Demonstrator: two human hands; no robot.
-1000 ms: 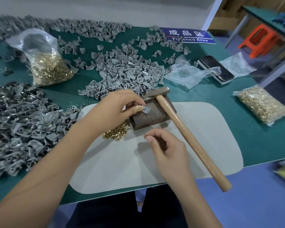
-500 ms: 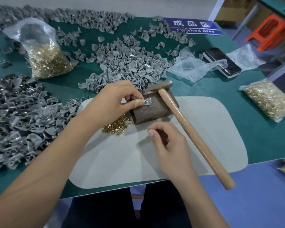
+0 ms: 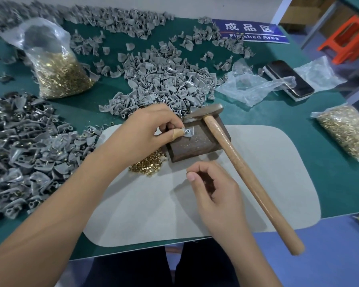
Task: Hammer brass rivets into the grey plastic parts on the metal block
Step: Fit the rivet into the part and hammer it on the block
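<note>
Hands apart: left hand (image 3: 142,129) pinching grey part (image 3: 188,131) on block (image 3: 197,141), right hand (image 3: 216,189) curled, hammer (image 3: 236,162) alongside.

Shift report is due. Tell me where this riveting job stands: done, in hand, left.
Done: cannot tell; the pile at the left shows brass glints, perhaps riveted parts. In hand: the left hand pinches one grey part on the metal block; the right hand is curled, its contents unclear; the hammer lies unused across the block. Left: the grey pile behind and loose rivets.
</note>
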